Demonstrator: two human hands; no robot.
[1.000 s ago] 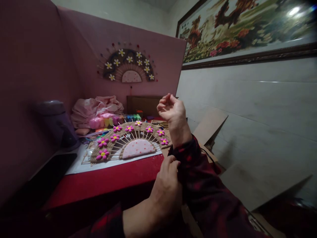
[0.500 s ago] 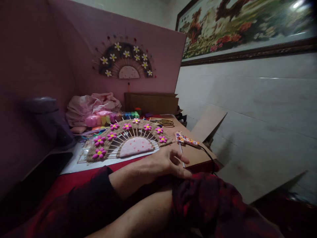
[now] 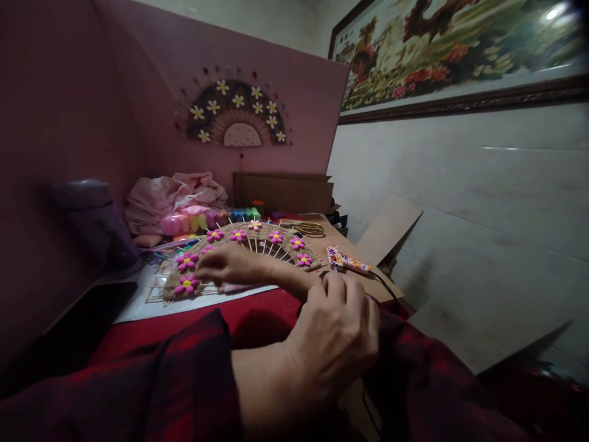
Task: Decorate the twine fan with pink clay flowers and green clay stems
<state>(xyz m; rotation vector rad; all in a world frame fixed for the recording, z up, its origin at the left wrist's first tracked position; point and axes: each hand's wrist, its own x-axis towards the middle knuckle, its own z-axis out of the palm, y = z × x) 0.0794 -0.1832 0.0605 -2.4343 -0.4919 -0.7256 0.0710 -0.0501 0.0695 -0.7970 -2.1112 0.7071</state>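
My left hand (image 3: pixel 334 331) is closed on the cuff of my right sleeve (image 3: pixel 391 325), a dark red and black plaid, at the right forearm. My right hand (image 3: pixel 230 264) reaches leftward in front of the fan-shaped craft piece (image 3: pixel 179 270), its fingers loosely bent and nothing visible in them. Whether it touches the piece I cannot tell. Woven twine, thin sticks and pink flowers with yellow centres make up the fan. My right hand and forearm hide most of its pale half-round base.
A flower-patterned glue gun (image 3: pixel 347 261) with a black cord lies on a cardboard sheet (image 3: pixel 381 290), near gold-handled scissors (image 3: pixel 304 229). Behind the fan are colourful clay packs (image 3: pixel 184 222) and pink cloth (image 3: pixel 177 190). A purple bottle (image 3: pixel 99 227) stands left. Another flowered fan (image 3: pixel 237 113) hangs on the pink board.
My right hand has come up from below the view and now lies across the fan. My left hand has turned over and closed on the right sleeve's cuff.
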